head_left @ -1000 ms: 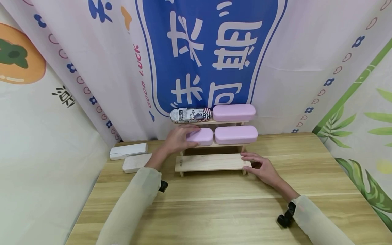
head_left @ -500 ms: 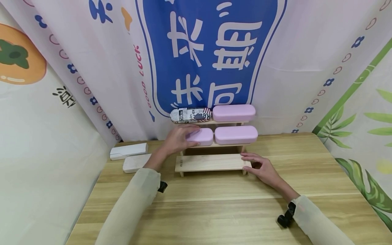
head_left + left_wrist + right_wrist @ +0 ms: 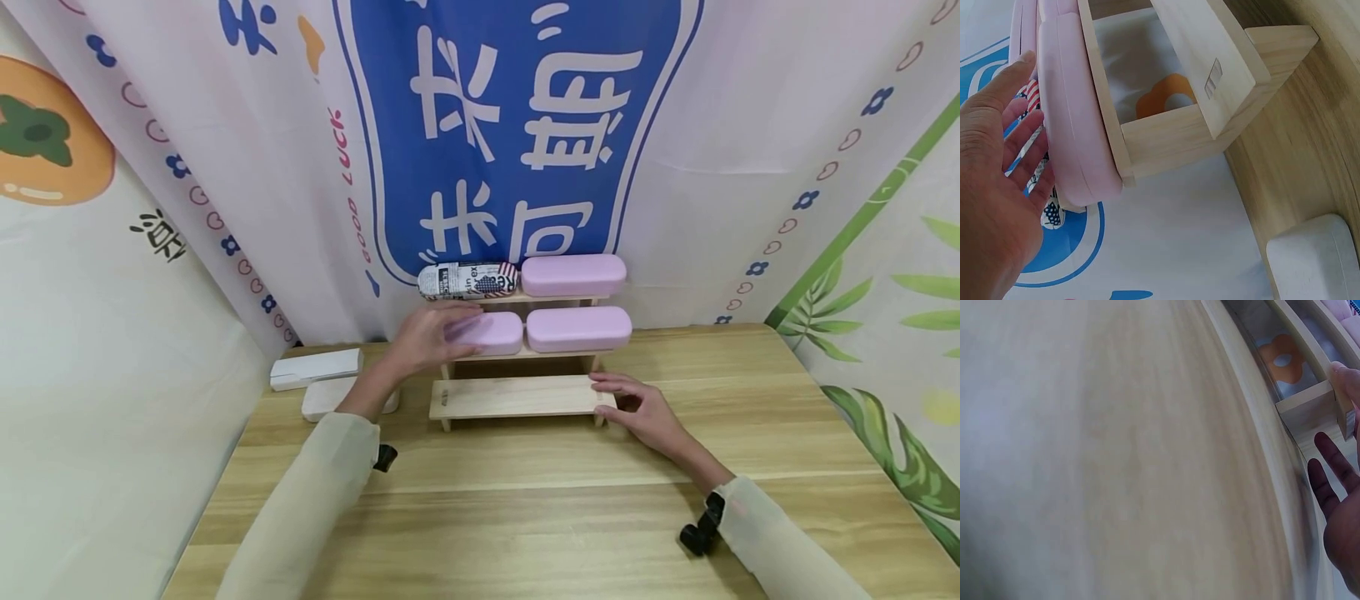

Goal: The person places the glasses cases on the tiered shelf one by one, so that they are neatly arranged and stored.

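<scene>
On the middle tier of a wooden stepped rack [image 3: 525,397] lie two pink glasses cases, a left one [image 3: 497,333] and a right one [image 3: 579,328]. My left hand [image 3: 427,335] is at the outer end of the left case, its fingers extended and spread in the left wrist view. There the thumb and fingers stand beside the pink case [image 3: 1072,112] without curling round it. My right hand [image 3: 647,414] pinches the right end of the lowest board between thumb and fingers; the right wrist view shows the thumb on that board end [image 3: 1345,412], with other fingers loose below.
The top tier carries a newspaper-print glasses case [image 3: 467,282] and another pink glasses case [image 3: 573,275]. Two white cases, one rear [image 3: 315,368] and one front [image 3: 327,398], lie on the wooden table [image 3: 525,517] at left. A printed curtain [image 3: 675,208] hangs behind.
My left hand has shifted slightly left, away from the left pink case, uncovering more of it. The right hand and the rack stay where they were.
</scene>
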Demonstrator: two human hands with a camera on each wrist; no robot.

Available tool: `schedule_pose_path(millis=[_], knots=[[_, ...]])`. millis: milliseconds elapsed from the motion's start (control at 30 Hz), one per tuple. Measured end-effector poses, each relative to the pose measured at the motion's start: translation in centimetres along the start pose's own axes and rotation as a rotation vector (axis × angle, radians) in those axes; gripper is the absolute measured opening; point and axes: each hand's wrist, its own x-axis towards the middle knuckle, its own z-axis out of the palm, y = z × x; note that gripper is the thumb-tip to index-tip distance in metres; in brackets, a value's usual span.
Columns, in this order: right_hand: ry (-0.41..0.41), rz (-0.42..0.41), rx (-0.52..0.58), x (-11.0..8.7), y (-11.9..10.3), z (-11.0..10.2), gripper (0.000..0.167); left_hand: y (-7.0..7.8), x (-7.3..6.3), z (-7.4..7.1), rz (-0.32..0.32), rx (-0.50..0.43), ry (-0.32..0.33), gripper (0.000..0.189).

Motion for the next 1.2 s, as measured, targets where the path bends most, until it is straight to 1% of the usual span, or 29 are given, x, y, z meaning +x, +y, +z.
schedule_pose_path(millis=[133,233,467,533,633,767,867,967,1067,1200], knots=[[-0.001,0.002,-0.006,0.1,0.0,0.0,0.037,0.0,-0.4,-0.6,-0.005,0.026,0.002,0.064],[-0.001,-0.003,-0.014,0.1,0.0,0.0,0.037,0.0,-0.9,-1.0,-0.005,0.019,0.017,0.063],[0.001,-0.008,-0.052,0.3,3.7,-0.1,0.039,-0.3,-1.9,-2.1,-0.033,0.016,0.034,0.064],[-0.001,-0.012,-0.052,0.3,3.8,-0.2,0.04,-0.4,-2.3,-2.4,-0.034,0.011,0.039,0.063],[-0.014,-0.015,-0.062,0.2,3.7,-0.3,0.039,-0.7,-2.9,-2.7,-0.015,-0.005,0.058,0.062],[-0.025,-0.023,-0.092,0.3,3.4,-0.5,0.039,-1.1,-3.6,-3.2,0.026,-0.031,0.094,0.061],[-0.03,-0.023,-0.122,0.3,3.3,-0.6,0.039,-1.4,-4.2,-3.5,0.04,-0.048,0.108,0.062],[-0.039,-0.02,-0.156,0.4,3.2,-0.8,0.039,-1.8,-4.9,-3.9,0.019,-0.047,0.109,0.062],[-0.052,-0.018,-0.182,0.3,3.1,-0.9,0.04,-2.1,-5.6,-4.2,-0.026,-0.05,0.098,0.063],[-0.058,-0.024,-0.182,0.2,3.0,-1.1,0.04,-2.6,-6.7,-4.7,-0.09,-0.048,0.07,0.066]])
